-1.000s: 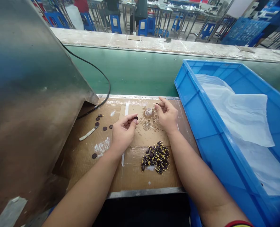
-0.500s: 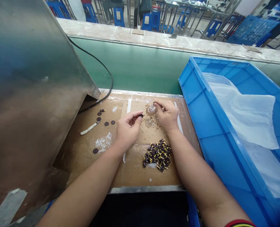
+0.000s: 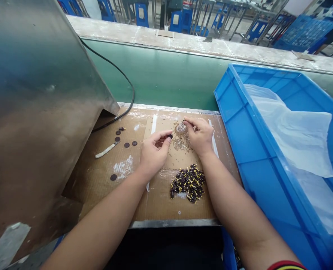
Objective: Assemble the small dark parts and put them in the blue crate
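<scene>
My left hand point(image 3: 155, 152) pinches a dark round disc point(image 3: 170, 136) between thumb and fingertips. Close to a small clear cup point(image 3: 181, 128) on the cardboard, my right hand point(image 3: 199, 135) has its fingers pressed together on a small dark piece point(image 3: 184, 121), just above the cup's rim. A heap of small dark pieces with yellow tips point(image 3: 188, 183) lies on the cardboard in front of both hands. To the left are several loose dark discs point(image 3: 127, 145) and a white-handled knife point(image 3: 106, 150).
A big blue crate point(image 3: 256, 150) with white sheets point(image 3: 298, 131) stands at the right. A metal housing point(image 3: 42, 97) fills the left, with a black cable point(image 3: 118, 71) beside it. Behind the cardboard rises a green wall point(image 3: 166, 78); stools and people's legs are beyond.
My left hand with its disc has shifted slightly right, closer to the clear cup. My right hand stays nearly in place above it. The whole view has tilted slightly.
</scene>
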`<state>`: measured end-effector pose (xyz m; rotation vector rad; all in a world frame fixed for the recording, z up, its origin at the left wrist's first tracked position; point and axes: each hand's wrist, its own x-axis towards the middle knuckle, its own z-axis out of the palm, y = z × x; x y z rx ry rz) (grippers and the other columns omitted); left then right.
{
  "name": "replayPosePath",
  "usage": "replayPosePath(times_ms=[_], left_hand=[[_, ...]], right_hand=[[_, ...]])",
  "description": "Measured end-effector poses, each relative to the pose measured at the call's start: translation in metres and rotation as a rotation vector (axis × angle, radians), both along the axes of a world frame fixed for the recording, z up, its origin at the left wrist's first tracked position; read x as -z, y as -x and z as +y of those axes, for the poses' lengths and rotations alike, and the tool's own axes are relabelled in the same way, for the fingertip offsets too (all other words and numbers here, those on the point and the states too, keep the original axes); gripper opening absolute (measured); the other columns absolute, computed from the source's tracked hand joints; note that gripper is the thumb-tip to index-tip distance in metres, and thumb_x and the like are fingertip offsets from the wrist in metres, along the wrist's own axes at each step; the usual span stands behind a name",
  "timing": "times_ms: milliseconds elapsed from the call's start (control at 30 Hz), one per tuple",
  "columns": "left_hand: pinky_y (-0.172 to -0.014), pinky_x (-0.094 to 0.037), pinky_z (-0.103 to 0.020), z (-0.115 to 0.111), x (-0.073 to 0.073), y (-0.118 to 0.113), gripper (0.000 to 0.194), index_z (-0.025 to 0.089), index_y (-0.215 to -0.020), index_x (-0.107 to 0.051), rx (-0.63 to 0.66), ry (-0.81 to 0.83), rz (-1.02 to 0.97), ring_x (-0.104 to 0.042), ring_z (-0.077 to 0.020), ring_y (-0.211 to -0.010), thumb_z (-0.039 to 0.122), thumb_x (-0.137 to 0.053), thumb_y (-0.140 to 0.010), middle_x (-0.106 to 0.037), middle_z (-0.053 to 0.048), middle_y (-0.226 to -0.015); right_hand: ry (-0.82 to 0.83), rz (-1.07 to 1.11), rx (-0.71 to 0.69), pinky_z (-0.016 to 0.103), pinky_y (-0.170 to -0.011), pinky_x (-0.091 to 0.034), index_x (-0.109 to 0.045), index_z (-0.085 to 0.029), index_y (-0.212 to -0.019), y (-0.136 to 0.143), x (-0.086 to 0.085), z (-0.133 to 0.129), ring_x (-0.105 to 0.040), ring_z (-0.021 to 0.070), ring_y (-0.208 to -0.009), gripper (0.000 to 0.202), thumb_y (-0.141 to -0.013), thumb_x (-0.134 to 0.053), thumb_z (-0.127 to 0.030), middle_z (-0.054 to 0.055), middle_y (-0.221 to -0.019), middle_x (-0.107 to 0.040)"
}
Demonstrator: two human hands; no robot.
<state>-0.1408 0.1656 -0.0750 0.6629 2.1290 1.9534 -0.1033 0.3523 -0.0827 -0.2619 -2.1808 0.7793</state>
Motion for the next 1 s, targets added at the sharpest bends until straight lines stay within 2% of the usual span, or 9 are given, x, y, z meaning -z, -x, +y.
replayPosePath(times_ms=[1000], left_hand=[[-0.078,-0.056,-0.032,-0.0006,-0.0050,-0.0023,0.025,0.019,-0.112,-0.072,0.007,0.000,-0.011,-0.068,-0.0164,-0.087,0.023,-0.065,-0.088,-0.073,-0.008,-0.103]], right_hand=[[-0.065,0.014,-0.003,0.037,-0.079,-0.053,-0.077,-0.025,-0.105,0.0006,0.0004,0.0001,-0.066,0.0193,-0.082,0.017,-0.095,-0.064,-0.026,0.002,-0.095,-0.078]])
